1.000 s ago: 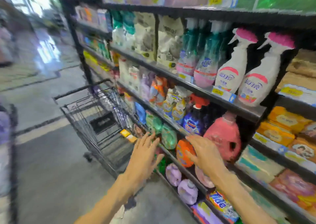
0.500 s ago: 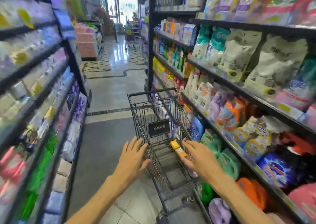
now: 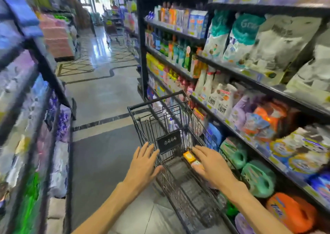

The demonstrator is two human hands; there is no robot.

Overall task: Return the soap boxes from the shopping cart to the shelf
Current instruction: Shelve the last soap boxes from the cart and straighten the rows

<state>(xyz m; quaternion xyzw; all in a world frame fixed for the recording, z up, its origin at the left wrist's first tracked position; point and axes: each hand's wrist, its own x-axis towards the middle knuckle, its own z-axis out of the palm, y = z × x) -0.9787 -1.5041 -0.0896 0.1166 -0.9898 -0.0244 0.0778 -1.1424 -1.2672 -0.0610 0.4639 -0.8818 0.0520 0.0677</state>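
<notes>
Soap boxes (image 3: 189, 157) lie in the shopping cart (image 3: 178, 171) by its right wall, next to the shelf (image 3: 250, 140). Best to reach my right hand (image 3: 211, 164) down inside & pinch one box by its long sides. Rt hand flat, fingers spread above them, holding nothing; left hand (image 3: 143, 162) released too, over the cart's left edge.

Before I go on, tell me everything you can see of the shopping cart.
The shopping cart is a small basket of black metal wire with a dark handle bar across its far end and a black placard hung inside. It stands upright in the aisle, close against the right-hand shelf. Two yellow-orange soap boxes lie in its basket. The left hand is at its left rim; contact is unclear. The right hand reaches, fingers spread, over the boxes. Its wheels are not visible.
</notes>
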